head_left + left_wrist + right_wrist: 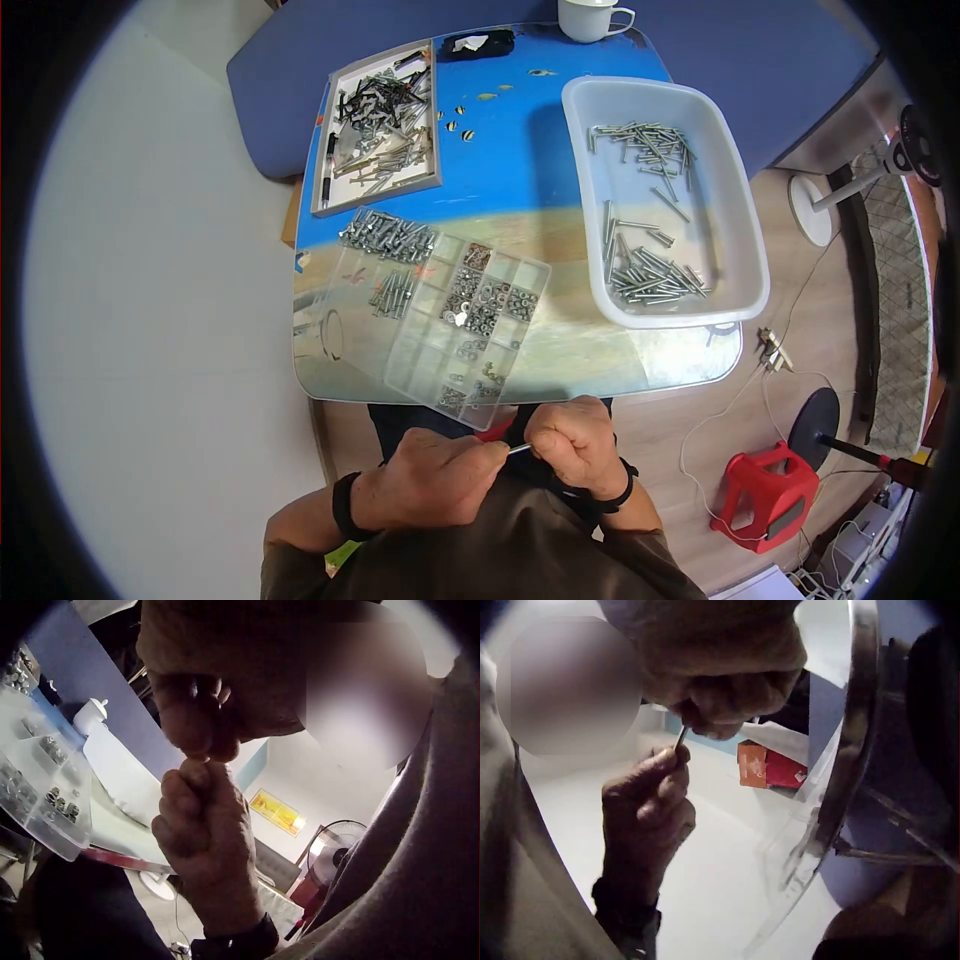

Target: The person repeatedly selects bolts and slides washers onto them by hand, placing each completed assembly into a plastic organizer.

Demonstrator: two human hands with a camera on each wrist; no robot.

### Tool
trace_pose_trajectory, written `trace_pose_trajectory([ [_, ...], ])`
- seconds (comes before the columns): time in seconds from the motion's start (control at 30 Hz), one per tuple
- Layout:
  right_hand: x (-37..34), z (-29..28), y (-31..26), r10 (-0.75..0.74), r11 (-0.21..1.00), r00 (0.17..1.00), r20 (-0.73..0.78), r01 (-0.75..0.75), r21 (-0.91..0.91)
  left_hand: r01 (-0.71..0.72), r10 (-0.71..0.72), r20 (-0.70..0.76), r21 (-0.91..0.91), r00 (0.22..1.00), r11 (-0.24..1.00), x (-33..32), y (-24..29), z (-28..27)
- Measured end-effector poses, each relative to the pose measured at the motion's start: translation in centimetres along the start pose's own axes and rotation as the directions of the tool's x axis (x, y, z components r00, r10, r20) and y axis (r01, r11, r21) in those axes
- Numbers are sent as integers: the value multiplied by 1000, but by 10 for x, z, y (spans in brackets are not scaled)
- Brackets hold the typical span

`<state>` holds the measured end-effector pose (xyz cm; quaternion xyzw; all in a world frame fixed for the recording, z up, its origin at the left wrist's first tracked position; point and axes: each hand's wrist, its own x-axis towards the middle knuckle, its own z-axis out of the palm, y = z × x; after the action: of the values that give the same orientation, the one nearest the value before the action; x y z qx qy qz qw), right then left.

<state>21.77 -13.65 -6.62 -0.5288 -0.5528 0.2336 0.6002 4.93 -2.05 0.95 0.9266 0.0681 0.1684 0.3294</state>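
Both hands meet in front of the person's body, just off the table's near edge. A slim silver metal bolt (pixel 520 449) spans the short gap between them; its ends are hidden in the fingers. The left hand (pixel 440 480) pinches one end between thumb and forefinger, which shows in the right wrist view, where the bolt (pixel 681 736) slants upward. The right hand (pixel 575 445) has its fingers curled round the other end. Just beyond the hands lies a clear compartment box (pixel 420 350) with nuts, washers and small parts, its near corner overhanging the table edge.
A white plastic tub (pixel 740 230) with long bolts stands at the table's right. Far left is a shallow tray (pixel 432 150) of mixed screws. Piles of bolts (pixel 390 237) lie beside the compartment box. A white mug (pixel 585 20) stands at the back, a red stool (pixel 765 495) on the floor.
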Motion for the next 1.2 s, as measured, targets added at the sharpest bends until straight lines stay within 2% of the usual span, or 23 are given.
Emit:
trace_pose_trajectory([
  [0.03, -2, -3, 0, 137, 974, 987, 83, -150, 169, -50, 48, 18, 74, 999, 996, 0, 0, 1],
  [0.07, -4, -5, 1, 255, 899, 949, 187, -304, 317, -100, 95, 40, 146, 995, 984, 1, 1, 2],
  [0.1, -5, -4, 2, 254, 897, 949, 188, -304, 321, -96, 91, 42, 149, 995, 984, 2, 2, 3],
  [0.17, -7, -3, 7, 235, 808, 949, 208, -310, 501, -71, 62, 70, 137, 996, 988, 6, 6, 4],
  [0.2, -9, -4, 9, 233, 807, 949, 211, -310, 503, -68, 59, 69, 140, 996, 988, 6, 6, 4],
  [0.27, -10, -8, 11, 248, 728, 956, 158, -291, 621, 56, -58, 77, 25, 995, 998, 6, 7, 6],
  [0.4, -4, -23, 0, 306, 766, 944, 123, -321, 556, 182, -181, 12, -83, 983, 980, 2, 13, 8],
  [0.47, -7, -24, 1, 212, 866, 970, 123, -244, 437, 257, -258, 13, -120, 966, 959, 3, 17, 9],
  [0.53, -8, -23, 3, 168, 882, 975, 147, -215, 419, 272, -271, 20, -90, 962, 958, 1, 21, 9],
  [0.6, -9, -24, 5, 322, 853, 901, 289, -409, 324, 280, -278, 31, -63, 960, 958, 0, 24, 10],
  [0.63, -10, -21, 6, 319, 856, 903, 287, -404, 322, 276, -275, 22, -93, 961, 957, -1, 25, 12],
  [0.7, -9, -15, 4, 196, 953, 970, 147, -224, 204, 260, -260, 16, -123, 965, 958, -3, 28, 13],
  [0.73, -10, -17, 2, 195, 955, 971, 137, -220, 199, 271, -270, 25, -130, 963, 954, -4, 29, 13],
  [0.8, -13, -22, -2, 130, 870, 986, 103, -164, 465, 270, -267, 41, -143, 963, 952, -3, 28, 12],
  [0.83, -13, -23, -7, 135, 875, 986, 94, -163, 456, 271, -265, 58, -155, 963, 950, -3, 27, 12],
  [0.9, -13, -26, -17, 248, 908, 952, 182, -293, 298, 266, -255, 83, -180, 963, 947, -3, 26, 11],
  [0.93, -13, -21, -17, 256, 909, 951, 175, -298, 290, 273, -256, 108, -197, 961, 942, -3, 27, 9],
  [1.0, -13, -10, -10, 489, 845, 872, 6, -476, 243, 271, -248, 128, -220, 960, 937, -4, 24, 7],
  [1.07, -20, -11, -11, 465, 839, 883, 60, -461, 290, 245, -235, 74, -201, 969, 948, -10, 20, 7],
  [1.13, -20, -9, -22, 340, 722, 928, 154, -363, 589, 260, -246, 85, -231, 965, 938, -14, 18, 2],
  [1.2, -18, -5, -24, 348, 752, 914, 207, -404, 520, 271, -252, 104, -261, 962, 926, -20, 16, -1],
])
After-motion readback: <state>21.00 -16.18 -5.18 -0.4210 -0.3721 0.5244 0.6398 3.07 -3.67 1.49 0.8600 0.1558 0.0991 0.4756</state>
